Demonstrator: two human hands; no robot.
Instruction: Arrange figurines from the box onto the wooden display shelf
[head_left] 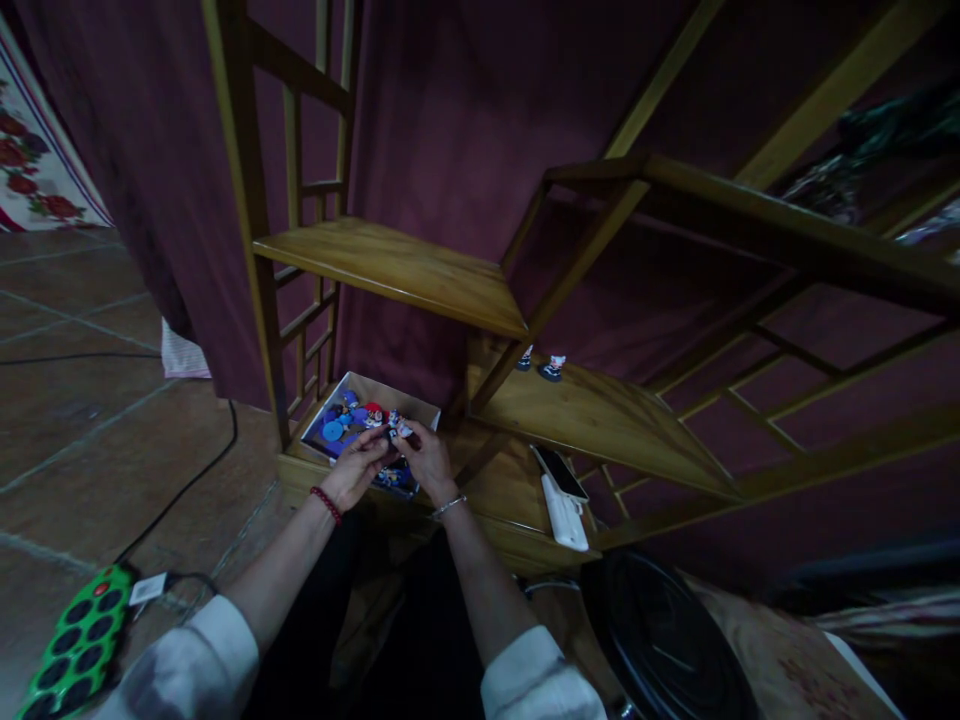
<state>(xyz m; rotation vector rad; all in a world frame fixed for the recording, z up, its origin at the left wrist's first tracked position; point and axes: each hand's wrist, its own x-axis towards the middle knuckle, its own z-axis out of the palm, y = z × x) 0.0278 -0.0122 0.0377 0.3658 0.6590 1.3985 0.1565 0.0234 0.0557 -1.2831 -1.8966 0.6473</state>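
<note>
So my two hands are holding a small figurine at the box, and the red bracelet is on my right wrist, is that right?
Not quite: in the head view, the red bracelet is on your left wrist. The rest holds: your left hand and right hand hold a small figurine at the box.

Left of the frame's centre we see a box [401, 397] on the bottom board [506, 490] of a shelf unit [238, 190], toys [333, 431] lying in it. Farther right on that board lie a phone [559, 471] and another item [564, 518] (overlapping in our view). Near the centre, two figurines [553, 369] stand on a higher shelf [600, 412]. A curtain [442, 120] hangs behind; lower left, a power strip [79, 640] lies on the floor [82, 430].
</note>
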